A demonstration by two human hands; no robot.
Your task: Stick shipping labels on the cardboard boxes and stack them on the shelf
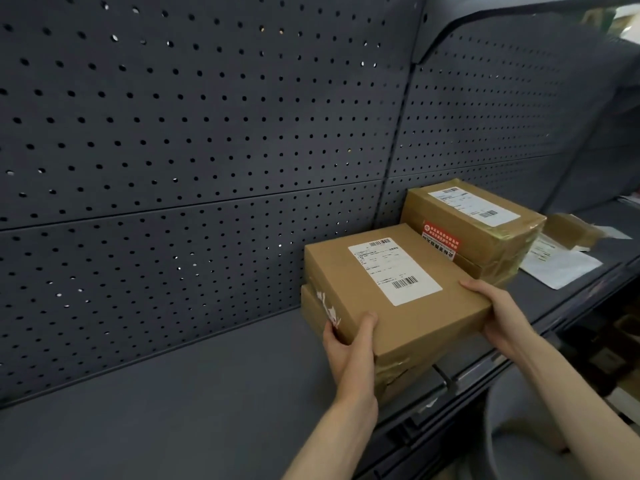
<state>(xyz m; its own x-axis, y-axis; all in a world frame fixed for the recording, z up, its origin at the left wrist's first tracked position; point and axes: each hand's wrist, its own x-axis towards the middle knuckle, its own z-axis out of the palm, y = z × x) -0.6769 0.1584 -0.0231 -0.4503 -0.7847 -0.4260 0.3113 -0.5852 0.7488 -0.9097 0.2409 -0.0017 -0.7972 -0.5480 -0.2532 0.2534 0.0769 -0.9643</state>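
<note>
Hands (349,344) hold labelled box (398,292) flat, long axis toward pegboard (173,133).

Left hand (349,344) grips top box (398,299) at near-left corner, thumb on top. Right hand (498,317) clasps near-right edge. White label (394,270) beyond fingertips. Lower box (313,311) directly under held one. Second stack (474,226) beyond right fingers, on shelf (207,393). Loose sheet (561,266) further right.
</note>
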